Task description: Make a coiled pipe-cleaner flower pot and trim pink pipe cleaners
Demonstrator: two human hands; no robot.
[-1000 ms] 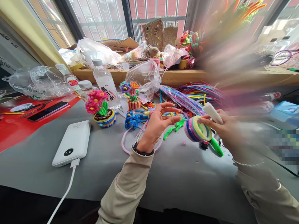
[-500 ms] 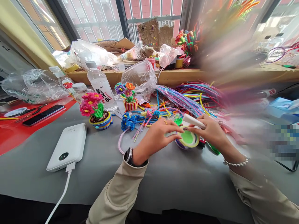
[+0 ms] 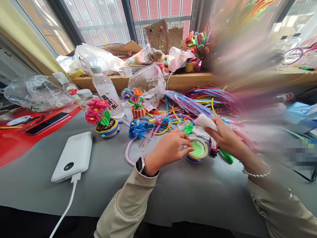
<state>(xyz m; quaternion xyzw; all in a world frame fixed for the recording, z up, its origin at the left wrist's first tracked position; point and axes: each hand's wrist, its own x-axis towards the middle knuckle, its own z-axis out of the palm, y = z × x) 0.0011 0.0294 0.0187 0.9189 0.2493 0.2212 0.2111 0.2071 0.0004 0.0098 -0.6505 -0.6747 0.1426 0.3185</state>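
A small round pot, its outside wound with yellow, white and purple chenille stems, sits on the grey tabletop with bright green showing inside. Bent over its left rim, my left hand has thumb and fingertips close together at the edge; the exact contact is partly hidden. Up and to the right, apart from the pot, my right hand pinches a white piece of foam. Behind the pot lie a green leaf shape and blue chenille flowers. A black-and-red box stands beside its right side.
To the left are a pink flower pot, a striped flower pot, water bottles and a white power bank with a cable. Bundles of chenille stems lie at the back. The right side is blurred.
My right hand has lifted the white foam slightly away from the pot and tilted it. My left fingers have drawn closer together at the rim. The pot has shifted slightly left and nearer.
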